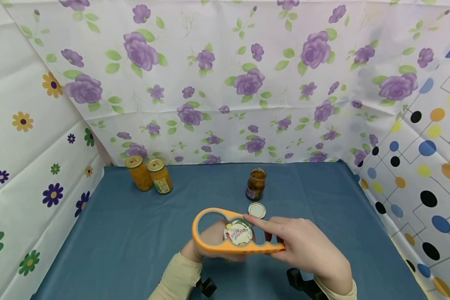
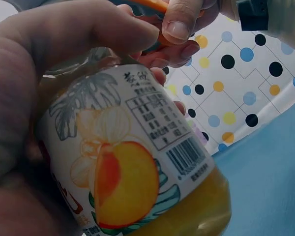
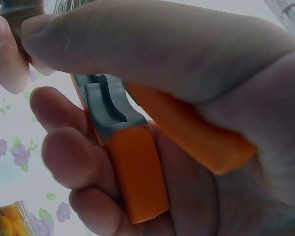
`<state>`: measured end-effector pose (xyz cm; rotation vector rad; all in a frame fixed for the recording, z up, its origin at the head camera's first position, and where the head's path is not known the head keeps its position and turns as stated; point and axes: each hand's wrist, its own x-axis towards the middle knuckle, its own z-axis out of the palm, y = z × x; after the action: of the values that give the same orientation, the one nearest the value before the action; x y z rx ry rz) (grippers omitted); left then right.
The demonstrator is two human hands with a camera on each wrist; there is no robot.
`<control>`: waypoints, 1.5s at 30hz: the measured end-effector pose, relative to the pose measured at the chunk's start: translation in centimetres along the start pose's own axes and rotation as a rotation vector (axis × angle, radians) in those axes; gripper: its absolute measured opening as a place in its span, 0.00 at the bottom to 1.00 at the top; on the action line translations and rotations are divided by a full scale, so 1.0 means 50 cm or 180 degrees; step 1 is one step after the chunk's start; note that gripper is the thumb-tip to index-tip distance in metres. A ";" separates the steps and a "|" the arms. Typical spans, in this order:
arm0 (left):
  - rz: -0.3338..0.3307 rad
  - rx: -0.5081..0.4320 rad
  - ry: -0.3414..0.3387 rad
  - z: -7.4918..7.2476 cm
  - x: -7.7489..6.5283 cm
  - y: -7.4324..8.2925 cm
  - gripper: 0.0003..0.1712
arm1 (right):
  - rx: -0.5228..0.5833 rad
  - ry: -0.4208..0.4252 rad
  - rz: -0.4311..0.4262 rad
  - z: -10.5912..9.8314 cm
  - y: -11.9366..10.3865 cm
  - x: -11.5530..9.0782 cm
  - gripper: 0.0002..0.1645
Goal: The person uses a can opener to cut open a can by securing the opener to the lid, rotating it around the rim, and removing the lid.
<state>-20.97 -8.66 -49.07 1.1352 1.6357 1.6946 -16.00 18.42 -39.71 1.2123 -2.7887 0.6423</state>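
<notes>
Peach jar (image 2: 128, 162) at lower ctr of the head frame, and the L hand (image 1: 214, 234) has it, fingers wrapped round its body. R hand (image 1: 303, 239), just right of the jar, grasps the orange opener (image 1: 243, 248), fingers curled on the handles, index laid along the upper one. Opener's arms sit either side of the jar's printed lid (image 1: 239, 232), loop out left, over the L hand. In the L wrist view: white label (image 2: 88, 128) w/ a peach slice, barcode at right, Chinese chars too small to read surely; lid script's illegible too. Above, an open dark jar (image 1: 256, 185) w/ a white lid (image 1: 257, 210) just below; ctr-left, two gold-lidded jars (image 1: 160, 179).
</notes>
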 end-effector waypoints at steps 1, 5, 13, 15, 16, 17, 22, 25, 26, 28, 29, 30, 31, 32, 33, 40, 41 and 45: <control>-0.0033 -0.0008 0.0001 0.000 0.000 -0.001 0.37 | 0.0002 -0.0001 -0.0007 0.000 0.000 0.000 0.58; -0.0097 -0.0169 0.0033 0.003 -0.001 0.003 0.41 | -0.0013 0.0007 -0.0027 -0.001 0.001 -0.002 0.58; -0.0078 -0.0626 -0.0105 0.015 -0.004 0.017 0.38 | 0.0053 0.0042 -0.0158 -0.002 0.000 -0.004 0.58; -0.0101 -0.0480 -0.0033 0.016 -0.005 0.023 0.35 | 0.0066 0.0053 -0.0175 -0.001 0.000 -0.005 0.58; -0.0122 -0.0369 0.0008 0.016 -0.005 0.025 0.33 | 0.0066 0.0061 -0.0181 0.000 0.001 -0.005 0.58; -0.0139 -0.0271 0.0043 0.016 -0.005 0.026 0.31 | 0.0066 0.0068 -0.0183 0.000 0.001 -0.005 0.58; -0.0268 -0.0098 0.0098 0.017 -0.004 0.027 0.29 | 0.0024 0.0073 -0.0164 0.001 0.000 -0.006 0.58; -0.0356 -0.0088 0.0079 0.018 -0.006 0.028 0.29 | 0.0023 0.0043 -0.0136 0.001 -0.001 -0.006 0.58; -0.0362 -0.0056 0.0072 0.018 -0.006 0.030 0.28 | 0.0044 0.0037 -0.0139 0.001 -0.001 -0.007 0.58; -0.0344 -0.0014 0.0043 0.018 -0.008 0.033 0.25 | 0.0071 0.0022 -0.0133 0.001 -0.001 -0.007 0.58; -0.0348 0.0002 0.0026 0.019 -0.009 0.035 0.24 | 0.0088 0.0017 -0.0138 0.001 -0.001 -0.007 0.58; -0.0312 0.0033 0.0008 0.019 -0.009 0.035 0.23 | 0.0101 0.0019 -0.0150 0.001 -0.001 -0.007 0.58; -0.0300 0.0018 -0.0015 0.019 -0.010 0.036 0.23 | 0.0112 0.0026 -0.0164 0.002 -0.001 -0.007 0.58; -0.0274 -0.0003 -0.0041 0.019 -0.011 0.036 0.23 | 0.0122 0.0032 -0.0180 0.002 -0.001 -0.007 0.57; -0.0240 -0.0054 -0.0066 0.018 -0.011 0.035 0.23 | 0.0120 0.0033 -0.0187 0.002 -0.001 -0.007 0.57; -0.0320 -0.0202 -0.0087 0.018 -0.011 0.036 0.27 | 0.0106 0.0055 -0.0214 0.000 -0.001 -0.007 0.58; -0.0360 -0.0258 -0.0075 0.019 -0.011 0.037 0.29 | 0.0103 0.0058 -0.0213 -0.001 -0.001 -0.008 0.58; -0.0429 -0.0368 -0.0037 0.022 -0.012 0.038 0.31 | 0.0089 0.0074 -0.0217 -0.002 -0.002 -0.009 0.58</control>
<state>-19.38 -8.83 -47.44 0.9563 1.5494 1.6698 -15.64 18.72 -39.69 1.2901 -2.7154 0.6878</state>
